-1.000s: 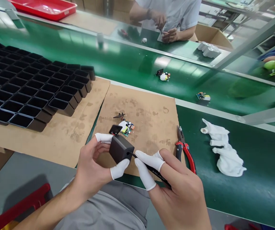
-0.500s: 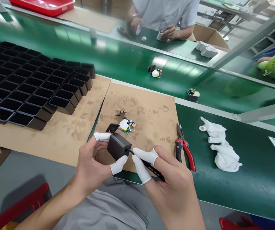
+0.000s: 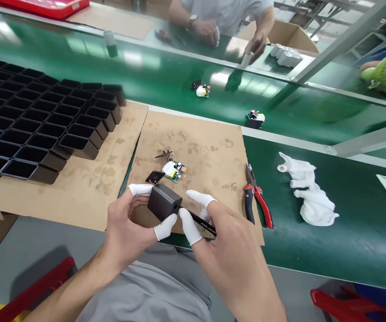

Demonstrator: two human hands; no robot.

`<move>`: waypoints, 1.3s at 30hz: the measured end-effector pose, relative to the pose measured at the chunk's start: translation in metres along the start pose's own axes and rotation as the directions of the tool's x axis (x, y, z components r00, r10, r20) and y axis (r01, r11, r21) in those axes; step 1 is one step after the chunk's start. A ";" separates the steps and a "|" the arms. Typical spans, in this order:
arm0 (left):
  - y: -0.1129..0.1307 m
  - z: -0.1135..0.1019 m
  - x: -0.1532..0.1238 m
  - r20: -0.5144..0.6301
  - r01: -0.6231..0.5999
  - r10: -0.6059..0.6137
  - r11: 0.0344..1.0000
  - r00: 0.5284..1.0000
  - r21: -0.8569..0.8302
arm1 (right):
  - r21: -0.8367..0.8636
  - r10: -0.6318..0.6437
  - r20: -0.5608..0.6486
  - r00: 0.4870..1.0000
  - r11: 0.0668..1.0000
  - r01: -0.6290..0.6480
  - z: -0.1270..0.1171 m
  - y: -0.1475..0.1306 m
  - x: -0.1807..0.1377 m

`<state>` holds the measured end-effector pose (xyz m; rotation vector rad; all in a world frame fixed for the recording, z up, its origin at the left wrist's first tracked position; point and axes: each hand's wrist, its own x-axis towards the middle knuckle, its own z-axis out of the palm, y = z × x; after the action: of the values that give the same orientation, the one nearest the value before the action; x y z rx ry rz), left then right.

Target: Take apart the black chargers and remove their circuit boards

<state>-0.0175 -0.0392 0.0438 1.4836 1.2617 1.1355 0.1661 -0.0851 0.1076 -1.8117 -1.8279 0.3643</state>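
My left hand [image 3: 130, 228], with white finger cots on thumb and index finger, grips a black plastic housing [image 3: 163, 201] by its sides. In my right hand [image 3: 220, 241] is a slim black stick-like piece with white lettering [image 3: 203, 224], its thin end at a hole in the housing's near face. The right thumb presses on it while the index finger is lifted off. How far the thin end goes in is hidden. Just behind the housing lie a small circuit board [image 3: 176, 171] and a black plate [image 3: 155, 177] on the cardboard [image 3: 209, 147].
Rows of black open boxes [image 3: 38, 120] fill the left. Red-handled pliers [image 3: 257, 197] and crumpled white finger cots [image 3: 310, 192] lie right. Two more boards [image 3: 202, 91] sit on the green belt [image 3: 166, 85]. A co-worker's hands [image 3: 256, 44] are across it, beside a metal frame [image 3: 334, 49].
My right index finger has lifted off the black stick-like piece, and the hand has shifted slightly left. The two boards on the belt appear further left. The co-worker's hand has reached over the belt.
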 end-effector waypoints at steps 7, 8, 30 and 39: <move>-0.007 0.001 -0.008 -0.115 -0.118 0.140 0.977 0.984 0.179 | 0.098 0.047 0.139 0.989 0.993 -0.061 0.015 0.002 -0.009; -0.007 0.001 -0.009 -0.115 -0.127 0.150 0.974 0.982 0.185 | 0.125 0.051 0.124 0.991 0.990 -0.067 0.018 0.002 -0.010; -0.026 -0.021 -0.007 -0.065 -0.238 0.265 0.932 0.962 0.273 | 0.226 -0.001 -0.136 0.991 0.974 0.032 0.039 0.026 -0.038; -0.030 -0.027 0.024 0.013 -0.398 0.541 0.603 0.841 0.691 | -0.400 0.064 -0.103 0.993 0.911 -0.101 -0.007 0.087 0.023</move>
<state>-0.0482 -0.0105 0.0228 2.4255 1.5686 1.2436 0.2435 -0.0580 0.0707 -2.1460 -1.8688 -0.0762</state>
